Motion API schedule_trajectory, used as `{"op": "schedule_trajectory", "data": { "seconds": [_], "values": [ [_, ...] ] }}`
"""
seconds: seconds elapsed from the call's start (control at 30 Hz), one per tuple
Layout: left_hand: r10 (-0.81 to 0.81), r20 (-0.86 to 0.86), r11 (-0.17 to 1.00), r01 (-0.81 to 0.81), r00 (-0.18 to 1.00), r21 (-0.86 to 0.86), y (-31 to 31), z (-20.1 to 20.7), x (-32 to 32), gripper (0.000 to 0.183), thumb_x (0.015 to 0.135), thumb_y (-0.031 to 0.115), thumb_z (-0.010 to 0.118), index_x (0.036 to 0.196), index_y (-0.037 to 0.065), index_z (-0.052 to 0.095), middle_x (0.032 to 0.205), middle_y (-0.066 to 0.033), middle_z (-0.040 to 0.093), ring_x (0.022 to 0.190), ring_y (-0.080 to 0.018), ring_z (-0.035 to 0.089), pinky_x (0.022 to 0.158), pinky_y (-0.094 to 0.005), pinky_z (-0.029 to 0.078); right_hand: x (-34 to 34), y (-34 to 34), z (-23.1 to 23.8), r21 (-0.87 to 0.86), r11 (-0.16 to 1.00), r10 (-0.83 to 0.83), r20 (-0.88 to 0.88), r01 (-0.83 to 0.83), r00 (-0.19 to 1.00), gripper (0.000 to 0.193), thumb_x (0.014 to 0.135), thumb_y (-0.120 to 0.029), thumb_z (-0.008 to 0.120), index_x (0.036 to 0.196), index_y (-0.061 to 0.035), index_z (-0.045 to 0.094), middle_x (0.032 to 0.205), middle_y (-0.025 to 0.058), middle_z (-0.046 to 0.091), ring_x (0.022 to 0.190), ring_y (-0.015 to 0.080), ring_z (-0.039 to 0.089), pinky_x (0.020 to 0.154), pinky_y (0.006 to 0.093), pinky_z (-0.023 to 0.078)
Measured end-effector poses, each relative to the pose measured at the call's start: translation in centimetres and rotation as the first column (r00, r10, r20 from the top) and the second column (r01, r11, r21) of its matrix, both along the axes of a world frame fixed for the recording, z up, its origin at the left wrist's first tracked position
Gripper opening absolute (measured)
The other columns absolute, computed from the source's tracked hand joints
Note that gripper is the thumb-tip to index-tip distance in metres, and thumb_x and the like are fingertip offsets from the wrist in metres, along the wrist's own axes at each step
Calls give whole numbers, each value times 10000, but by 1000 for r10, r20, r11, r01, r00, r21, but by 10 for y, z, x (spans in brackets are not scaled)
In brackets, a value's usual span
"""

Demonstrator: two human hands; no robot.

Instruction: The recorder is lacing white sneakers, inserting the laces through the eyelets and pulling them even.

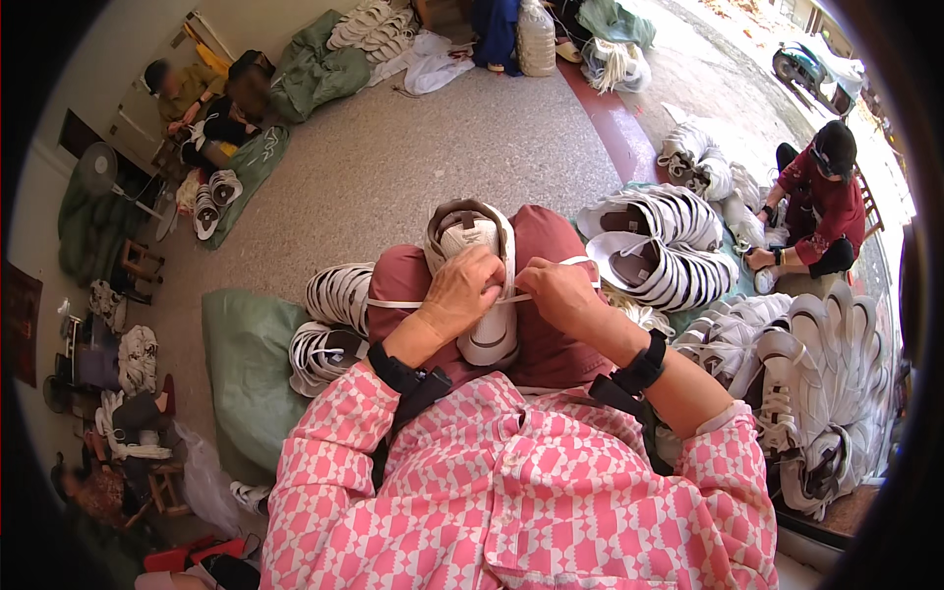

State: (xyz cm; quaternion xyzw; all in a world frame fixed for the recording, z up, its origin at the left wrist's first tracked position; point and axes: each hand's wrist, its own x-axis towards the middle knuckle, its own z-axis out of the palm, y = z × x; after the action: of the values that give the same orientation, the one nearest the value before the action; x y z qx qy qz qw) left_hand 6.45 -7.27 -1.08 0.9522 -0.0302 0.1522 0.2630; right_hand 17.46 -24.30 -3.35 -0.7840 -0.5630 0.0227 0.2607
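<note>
A white and beige sneaker (489, 339) is propped between my knees, its tongue and brown-lined opening at the far end. My left hand (458, 293) lies over its lacing area, fingers curled in a pinch on the white shoelace (393, 305), whose strand trails across my left knee. Close to the shoe's right side, my right hand (565, 295) pinches the lace too. Another lace strand loops over my right knee beside that hand. My fingers hide the eyelets and most of the lacing.
Nested rows of white shoes (678, 236) spread at my right, with more shoes (826, 383) heaped nearer. Two shorter shoe stacks (339, 295) and a green sack (251, 369) flank my left leg. A person in dark red (831, 206) handles shoes at far right; others sit at left.
</note>
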Motion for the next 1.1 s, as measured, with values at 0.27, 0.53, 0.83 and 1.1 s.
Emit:
{"op": "schedule_trajectory", "data": {
  "seconds": [0.27,0.53,0.83,1.1],
  "values": [
    [-30,67,999,28,997,29,-4,3,-1,153,730,32,647,853,26,556,884,-145,533,887,-349,565,777,-421,468,-13,5,-11,5,991,-134,-124,136,983,111,870,-178,593,900,-94,660,925,92,660,796,318,658,678,397,516],
    [-50,177,953,-6,983,303,-8,-1,-3,59,793,56,547,832,17,568,866,-138,535,885,-329,569,778,-414,482,-1,17,48,233,968,-51,-173,91,984,447,744,-10,578,1181,-106,587,1280,112,525,990,340,619,735,449,515],
    [260,306,420,-393,916,818,161,110,-42,19,796,84,539,791,98,551,819,-87,522,747,-274,575,639,-392,467,7,24,37,98,994,54,-21,-52,998,376,745,30,518,1100,-49,614,1316,107,543,962,353,639,797,443,517],
    [664,586,50,-808,466,586,309,220,-161,102,912,202,564,892,102,567,944,-94,559,847,-365,592,671,-483,465,14,25,32,131,987,101,-82,-90,991,374,757,29,491,1102,-51,608,1322,104,552,977,352,638,795,426,527]
  ]
}}
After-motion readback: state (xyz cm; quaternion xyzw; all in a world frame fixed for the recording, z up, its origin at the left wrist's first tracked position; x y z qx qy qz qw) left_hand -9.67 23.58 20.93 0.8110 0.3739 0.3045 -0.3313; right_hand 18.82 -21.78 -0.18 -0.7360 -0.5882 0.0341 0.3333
